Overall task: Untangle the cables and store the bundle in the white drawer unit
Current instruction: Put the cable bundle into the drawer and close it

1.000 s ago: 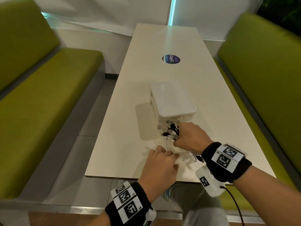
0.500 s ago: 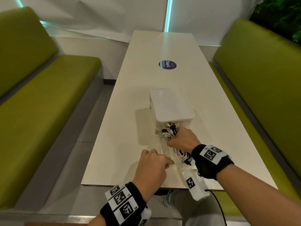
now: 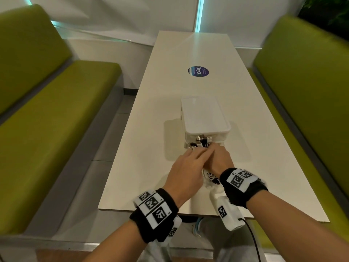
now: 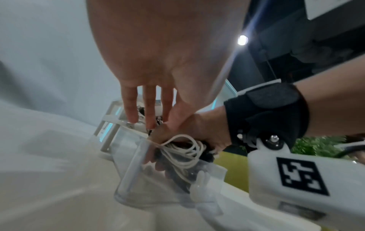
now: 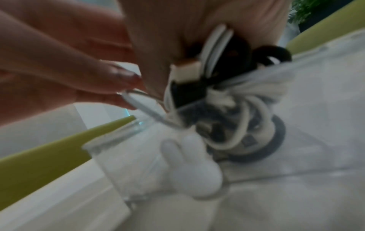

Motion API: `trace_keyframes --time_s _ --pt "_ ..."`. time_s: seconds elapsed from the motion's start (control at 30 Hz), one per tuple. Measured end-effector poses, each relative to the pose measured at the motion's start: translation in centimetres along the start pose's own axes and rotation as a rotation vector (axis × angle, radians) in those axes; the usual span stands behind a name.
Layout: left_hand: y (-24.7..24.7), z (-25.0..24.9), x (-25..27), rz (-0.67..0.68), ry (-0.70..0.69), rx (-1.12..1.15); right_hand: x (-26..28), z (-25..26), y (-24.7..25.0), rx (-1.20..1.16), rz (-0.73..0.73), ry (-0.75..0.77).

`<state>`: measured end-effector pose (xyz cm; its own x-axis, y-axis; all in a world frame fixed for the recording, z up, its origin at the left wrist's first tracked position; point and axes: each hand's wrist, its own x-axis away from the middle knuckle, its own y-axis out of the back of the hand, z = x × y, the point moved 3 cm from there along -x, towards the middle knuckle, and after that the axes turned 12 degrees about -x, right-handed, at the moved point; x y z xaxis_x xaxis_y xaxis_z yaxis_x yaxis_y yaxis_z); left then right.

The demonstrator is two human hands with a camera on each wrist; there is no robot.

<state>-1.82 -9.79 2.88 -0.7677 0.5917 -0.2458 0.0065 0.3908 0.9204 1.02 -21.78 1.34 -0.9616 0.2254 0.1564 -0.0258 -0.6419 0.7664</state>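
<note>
The white drawer unit [image 3: 204, 114] stands mid-table, its clear drawer [image 4: 142, 179] pulled out toward me. My right hand [image 3: 217, 159] grips the cable bundle [image 4: 185, 150] of white and black loops and holds it down in the drawer; the plugs [image 3: 202, 141] stick out toward the unit's opening. My left hand [image 3: 188, 167] lies beside and partly over the right one, fingers [image 4: 150, 109] straight, their tips at the plug end near the drawer's rim. The right wrist view shows the cable bundle [image 5: 227, 87] behind the drawer's white knob [image 5: 197, 168].
The long white table [image 3: 170, 91] carries a round dark sticker [image 3: 198, 71] beyond the unit. Green benches [image 3: 56, 110] run along both sides, the right one [image 3: 302, 82] close to the table edge. The near table edge is just under my wrists.
My left hand has lifted from the table by the drawer front and moved forward, fingers now stretched over the bundle's plug end. The right hand keeps its grip in the drawer.
</note>
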Motion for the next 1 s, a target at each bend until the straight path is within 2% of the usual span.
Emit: trace_keyframes --time_s 0.2,0.3,0.4,0.6,0.67,0.8,1.0 --pt "-0.8 0.6 -0.1 0.011 0.027 0.006 1.2 0.3 -0.3 -0.027 -0.126 0.008" --pt "-1.7 0.5 0.6 0.094 0.019 0.027 1.2 0.4 -0.3 -0.022 -0.127 -0.002" --pt "-2.4 0.2 1.3 0.155 0.041 0.016 0.7 0.5 -0.2 0.034 -0.059 0.005" --pt "-2.6 0.6 1.8 0.115 0.031 0.01 1.3 -1.0 -0.6 -0.081 0.089 0.03" --pt "-2.6 0.6 2.1 0.119 0.02 0.001 1.8 -1.5 -0.8 -0.094 0.062 0.039" --pt "-1.9 0.7 1.9 0.189 0.039 -0.121 2.0 -1.7 -1.8 0.178 -0.013 0.117" --pt "-2.1 0.2 1.5 0.265 0.036 -0.219 3.1 -1.1 -1.6 0.162 -0.09 0.18"
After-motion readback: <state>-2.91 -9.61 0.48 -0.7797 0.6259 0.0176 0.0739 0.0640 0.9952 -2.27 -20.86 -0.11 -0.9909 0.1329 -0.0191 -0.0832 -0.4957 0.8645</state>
